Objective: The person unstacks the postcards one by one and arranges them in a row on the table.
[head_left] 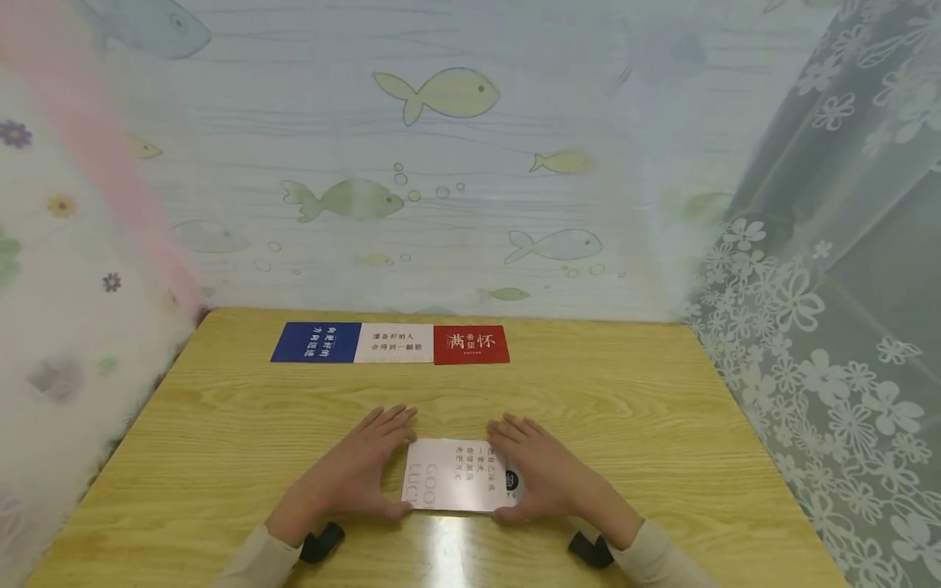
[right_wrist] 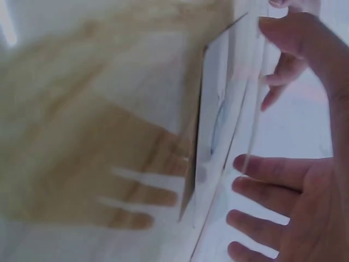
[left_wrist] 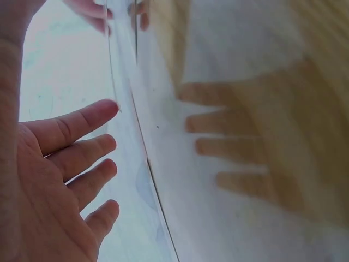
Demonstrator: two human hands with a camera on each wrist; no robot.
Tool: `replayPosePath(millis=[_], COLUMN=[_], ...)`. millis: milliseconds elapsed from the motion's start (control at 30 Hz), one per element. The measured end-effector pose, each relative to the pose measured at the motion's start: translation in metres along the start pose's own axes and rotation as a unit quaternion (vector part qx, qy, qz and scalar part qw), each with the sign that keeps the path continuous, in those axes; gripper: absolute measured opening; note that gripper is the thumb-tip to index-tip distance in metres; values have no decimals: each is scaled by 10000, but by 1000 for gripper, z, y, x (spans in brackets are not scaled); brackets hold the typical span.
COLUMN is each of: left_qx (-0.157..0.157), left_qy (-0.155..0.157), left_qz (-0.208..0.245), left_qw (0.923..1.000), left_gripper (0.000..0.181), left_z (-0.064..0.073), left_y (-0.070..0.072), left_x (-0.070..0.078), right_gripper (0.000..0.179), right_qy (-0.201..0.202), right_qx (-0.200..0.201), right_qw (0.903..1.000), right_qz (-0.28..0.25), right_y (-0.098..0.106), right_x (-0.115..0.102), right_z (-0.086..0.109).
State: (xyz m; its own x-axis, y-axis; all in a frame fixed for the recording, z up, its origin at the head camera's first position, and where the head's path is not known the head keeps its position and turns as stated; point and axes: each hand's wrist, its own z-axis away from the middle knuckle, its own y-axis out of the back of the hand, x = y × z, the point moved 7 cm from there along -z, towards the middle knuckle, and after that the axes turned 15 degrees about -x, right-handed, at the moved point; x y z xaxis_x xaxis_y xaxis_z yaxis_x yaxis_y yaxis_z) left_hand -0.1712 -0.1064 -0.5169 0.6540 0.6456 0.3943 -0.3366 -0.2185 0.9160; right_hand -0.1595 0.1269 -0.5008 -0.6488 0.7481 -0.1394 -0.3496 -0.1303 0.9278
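Note:
A white printed card [head_left: 459, 478] with "GOO" and "LUC" lettering lies between both hands in the head view. My left hand [head_left: 360, 469] holds its left end, thumb at the near corner and index finger at the far one. At the right end, my right hand [head_left: 540, 469] spans the near and far edges with thumb and fingers, covering part of the print. Another card with a black round mark [head_left: 512, 480] peeks out beneath, mostly hidden. In the right wrist view, the lower card [right_wrist: 212, 109] shows edge-on, with the right fingers [right_wrist: 264, 174] spread beside it.
Toward the back of the glossy wooden table [head_left: 610, 384] lie three cards in a row: a blue card [head_left: 316, 343], a white card [head_left: 394, 343] and a red card [head_left: 471, 345]. A fish-patterned curtain [head_left: 441, 163] hangs behind, and white lace [head_left: 831, 367] borders the right side.

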Motion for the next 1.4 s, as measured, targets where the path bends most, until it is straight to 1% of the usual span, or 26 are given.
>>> replayPosePath(millis=[200,333,433,567,667,800,933,1033,1267,1400], left_qx=[-97,8,169,543,818,1025,1202,1278,1224,1133], left_qy=[121,78,-5,-93,-98,-71,-93,-105,-152,-138], left_qz=[112,86,71,19,-174,-461,-624,-719,-766,-607], left_qw=[9998,9999,9998,9985,9964,9936,9907,9891,9894,9916], left_gripper=[98,101,103,103,102,103,104,104,103,102], left_z=[5,6,6,9,11,12,9,7,1,-4], left_y=[-4,-2,3,12,17,19,21,21,20,19], left_x=[-2,0,3,6,8,10,13,14,17,16], right_gripper=[108,104,101,100,100,101,101,102,102,101], right_qy=[95,80,-46,-291,-419,-447,-452,-465,-467,-413], right_qx=[311,573,811,1192,1504,1744,1761,1719,1569,1530], right_qw=[9994,9983,9966,9921,9872,9831,9828,9834,9864,9874], right_qz=[-105,29,128,244,315,331,323,341,146,-4], right_y=[9,15,20,27,33,37,38,37,33,31], right_x=[0,-1,-2,-2,-1,1,5,8,16,24], right_z=[3,7,13,21,26,30,33,34,34,34])
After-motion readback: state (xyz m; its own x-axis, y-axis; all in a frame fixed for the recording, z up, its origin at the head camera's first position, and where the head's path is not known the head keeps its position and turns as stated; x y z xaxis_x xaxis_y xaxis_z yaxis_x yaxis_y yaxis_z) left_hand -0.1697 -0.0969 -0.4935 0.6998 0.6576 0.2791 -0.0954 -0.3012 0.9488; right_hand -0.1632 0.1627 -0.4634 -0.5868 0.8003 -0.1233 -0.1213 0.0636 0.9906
